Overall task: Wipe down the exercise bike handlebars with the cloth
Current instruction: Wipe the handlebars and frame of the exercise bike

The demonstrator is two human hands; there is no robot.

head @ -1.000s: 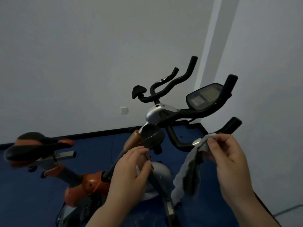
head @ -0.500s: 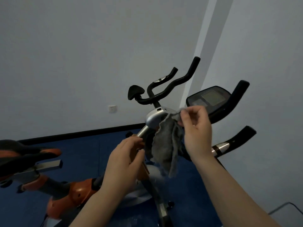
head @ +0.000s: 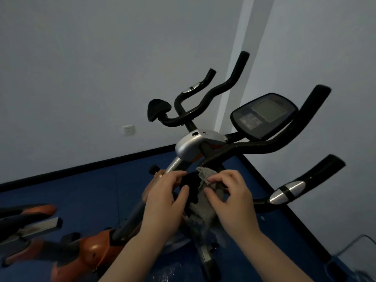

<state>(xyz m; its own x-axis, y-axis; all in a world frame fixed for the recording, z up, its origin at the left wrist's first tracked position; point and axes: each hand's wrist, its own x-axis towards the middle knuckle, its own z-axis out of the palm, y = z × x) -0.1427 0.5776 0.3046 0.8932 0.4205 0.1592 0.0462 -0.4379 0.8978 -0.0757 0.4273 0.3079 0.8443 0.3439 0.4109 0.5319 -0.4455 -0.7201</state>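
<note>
The handlebars (head: 227, 86), at upper centre, are showing black with silver bands. The cloth (head: 205, 200), at lower centre, is looking mottled grey. At lower left the bike frame (head: 95, 247) is glowing orange, and across the bottom the floor (head: 91, 192) is showing deep blue.

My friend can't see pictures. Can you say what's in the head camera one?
Two hands press a grey cloth against a black pad on an exercise bike: right hand on the cloth, left hand gripping the pad. Black handlebars and a screen rise behind.
</note>
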